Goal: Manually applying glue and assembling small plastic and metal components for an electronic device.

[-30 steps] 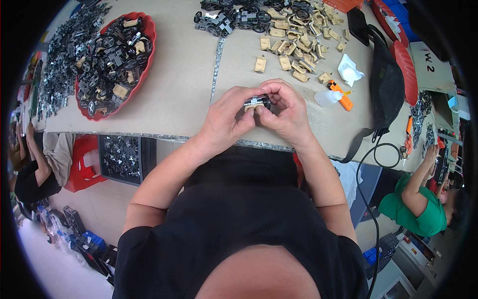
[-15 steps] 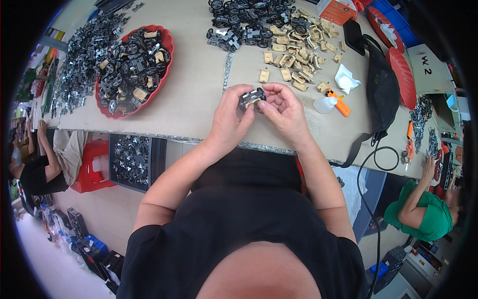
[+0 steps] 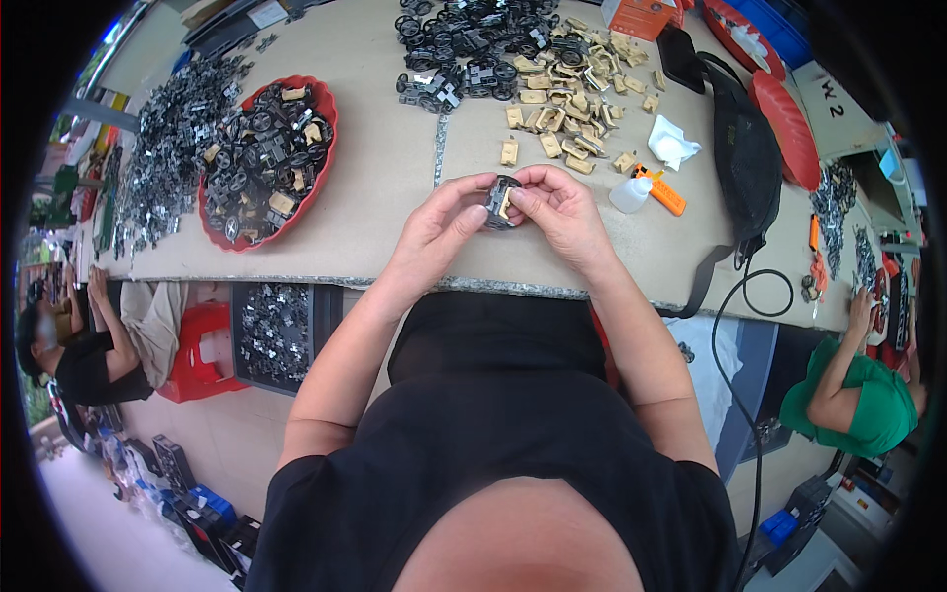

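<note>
Just above the table's near edge, a small black wheeled toy chassis with a tan plastic piece (image 3: 501, 204) is held between both hands. My left hand (image 3: 442, 229) is closed on its left side, thumb and fingers pinching it. From the other side my right hand (image 3: 564, 219) grips it, thumb at the tan piece. Beyond the hands lie loose tan plastic pieces (image 3: 552, 120), spread beside a heap of black wheeled chassis (image 3: 478, 41). A scalloped red dish (image 3: 329, 148) to the left is full of black chassis, several with tan pieces on them.
Small dark parts (image 3: 182, 148) cover the table's far left. On the right are a white bottle (image 3: 629, 195), an orange tool (image 3: 669, 200), crumpled white paper (image 3: 673, 145) and a black bag (image 3: 747, 168). A black cable (image 3: 725, 370) hangs there. Other people sit at both sides.
The chassis has been turned in my fingers, from lying sideways to more upright, with its tan piece now toward my right thumb. The whole view has shifted slightly.
</note>
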Available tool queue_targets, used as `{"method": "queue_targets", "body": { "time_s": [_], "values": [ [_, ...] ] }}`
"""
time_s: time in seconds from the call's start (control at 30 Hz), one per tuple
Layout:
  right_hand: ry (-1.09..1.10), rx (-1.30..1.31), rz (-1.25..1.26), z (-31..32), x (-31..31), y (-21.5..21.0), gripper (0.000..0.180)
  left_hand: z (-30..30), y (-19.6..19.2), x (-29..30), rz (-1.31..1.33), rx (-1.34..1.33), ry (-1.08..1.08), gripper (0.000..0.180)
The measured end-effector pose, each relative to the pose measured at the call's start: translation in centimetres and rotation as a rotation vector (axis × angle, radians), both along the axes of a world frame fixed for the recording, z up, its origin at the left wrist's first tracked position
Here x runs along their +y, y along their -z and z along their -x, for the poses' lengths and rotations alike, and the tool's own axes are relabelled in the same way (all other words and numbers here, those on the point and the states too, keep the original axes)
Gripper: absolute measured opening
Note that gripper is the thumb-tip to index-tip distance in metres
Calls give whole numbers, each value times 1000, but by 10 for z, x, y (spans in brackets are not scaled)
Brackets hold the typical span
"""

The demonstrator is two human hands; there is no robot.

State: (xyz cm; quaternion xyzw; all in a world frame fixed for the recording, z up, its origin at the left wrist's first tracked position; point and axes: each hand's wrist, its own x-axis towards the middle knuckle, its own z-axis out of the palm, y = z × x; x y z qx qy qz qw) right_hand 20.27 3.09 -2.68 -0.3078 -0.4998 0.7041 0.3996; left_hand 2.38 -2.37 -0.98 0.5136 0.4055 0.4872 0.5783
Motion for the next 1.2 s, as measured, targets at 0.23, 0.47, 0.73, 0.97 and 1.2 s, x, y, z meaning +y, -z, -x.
{"method": "queue_targets", "body": {
  "time_s": [0.23, 0.47, 0.73, 0.97, 1.2],
  "values": [
    [-10, 24, 10, 0, 3, 4, 23, -7, 5, -1, -30, -56, -14, 40],
    [-118, 2, 38, -3, 3, -4, 21, -9, 18, -1, -137, -50, -142, 36],
    [-133, -39, 18, -3, 3, -6, 21, -9, 22, -1, -148, -38, -168, 36],
    [-131, -118, 7, -4, 7, -5, 17, -14, 18, -1, -221, 55, -151, 36],
    [-134, -143, 3, -1, 8, -2, 19, -10, 20, -3, -226, 142, -179, 35]
  ]
}}
